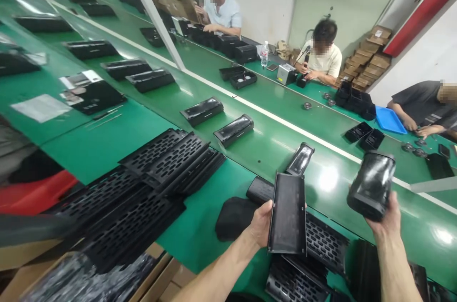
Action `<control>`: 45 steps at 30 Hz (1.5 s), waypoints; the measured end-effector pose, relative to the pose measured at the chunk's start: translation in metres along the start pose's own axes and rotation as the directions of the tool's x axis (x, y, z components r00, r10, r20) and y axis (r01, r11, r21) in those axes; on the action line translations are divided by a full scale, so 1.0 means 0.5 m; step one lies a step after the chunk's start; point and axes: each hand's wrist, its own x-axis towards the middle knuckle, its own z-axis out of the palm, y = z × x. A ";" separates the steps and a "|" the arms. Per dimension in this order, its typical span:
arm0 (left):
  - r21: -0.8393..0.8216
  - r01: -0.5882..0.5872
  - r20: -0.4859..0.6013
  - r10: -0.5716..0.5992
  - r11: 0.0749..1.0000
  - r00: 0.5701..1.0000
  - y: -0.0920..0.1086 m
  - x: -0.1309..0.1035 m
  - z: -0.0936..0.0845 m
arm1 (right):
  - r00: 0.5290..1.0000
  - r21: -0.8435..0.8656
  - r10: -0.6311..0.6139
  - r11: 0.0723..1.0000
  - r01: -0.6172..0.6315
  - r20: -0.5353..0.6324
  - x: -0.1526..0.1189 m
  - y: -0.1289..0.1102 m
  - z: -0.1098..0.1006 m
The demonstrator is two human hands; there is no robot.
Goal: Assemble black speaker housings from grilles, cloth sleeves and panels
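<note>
My left hand [261,226] grips a black rectangular plastic panel [287,214] by its edge, its flat face and raised side rims turned toward me. To the right, my right hand [389,221] is wrapped round a glossy black rounded housing [373,183], lifted over the green belt. Part of that hand is hidden behind the housing. Just beyond the panel, a glossy black casing [300,159] lies on the belt. Below and beside my left hand are perforated black panels [326,240] and a dark rounded piece [233,218] on the green table.
Stacked perforated black panels [174,159] cover the table at left. Several black casings [233,129] line the green belt [271,142]. Across it, people work near a blue tray [390,120], a bottle [264,54] and cardboard boxes [369,56]. A white post [153,14] rises at upper left.
</note>
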 end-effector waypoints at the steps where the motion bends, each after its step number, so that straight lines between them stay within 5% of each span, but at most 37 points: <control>1: -0.032 0.006 0.035 -0.005 0.999 0.999 -0.006 0.006 -0.002 | 0.999 0.069 0.003 0.998 -0.005 0.032 -0.049 -0.023 -0.001; 5: -0.103 0.016 0.125 -0.003 0.995 0.992 -0.032 0.026 0.003 | 0.996 0.113 0.043 0.992 -0.052 0.076 -0.225 -0.084 -0.004; 9: -0.086 -0.041 0.179 0.056 0.995 0.982 -0.052 0.034 0.030 | 0.988 -0.300 0.040 0.954 0.007 0.149 -0.346 -0.124 0.008; 12: -0.052 -0.046 0.241 0.058 0.998 0.969 -0.061 0.032 0.060 | 0.939 -0.670 -0.076 0.681 0.295 0.336 -0.409 -0.140 0.054; 14: -0.036 -0.054 0.283 0.062 0.998 0.957 -0.065 0.029 0.081 | 0.877 -0.742 -0.120 0.487 0.460 0.465 -0.434 -0.136 0.087; 17: -0.020 -0.072 0.335 0.075 0.997 0.939 -0.071 0.021 0.106 | 0.823 -0.755 -0.117 0.343 0.559 0.556 -0.446 -0.118 0.116; 21: -0.006 -0.098 0.350 0.094 0.995 0.932 -0.079 0.016 0.119 | 0.808 -0.769 -0.127 0.254 0.587 0.575 -0.440 -0.106 0.123; 30: -0.013 -0.115 0.365 0.112 0.993 0.924 -0.087 0.031 0.117 | 0.814 -0.798 -0.031 0.176 0.576 0.581 -0.445 -0.106 0.132; 36: -0.003 -0.112 0.276 0.108 0.994 0.955 -0.089 0.053 0.128 | 0.817 -0.803 0.015 0.193 0.564 0.577 -0.417 -0.135 0.142; 38: 0.018 -0.154 0.244 0.145 0.988 0.959 -0.073 0.060 0.140 | 0.818 -0.791 -0.051 0.225 0.568 0.573 -0.419 -0.138 0.135; 41: 0.048 -0.252 0.223 0.235 0.967 0.946 -0.039 0.065 0.162 | 0.818 -0.754 -0.329 0.331 0.568 0.472 -0.444 -0.096 0.113; 43: 0.054 -0.299 0.220 0.281 0.953 0.934 -0.020 0.065 0.177 | 0.771 -0.734 -0.515 0.343 0.586 0.375 -0.458 -0.045 0.106; 45: 0.054 -0.335 0.209 0.318 0.941 0.925 -0.011 0.065 0.191 | 0.666 -0.733 -0.667 0.262 0.628 0.333 -0.460 0.002 0.111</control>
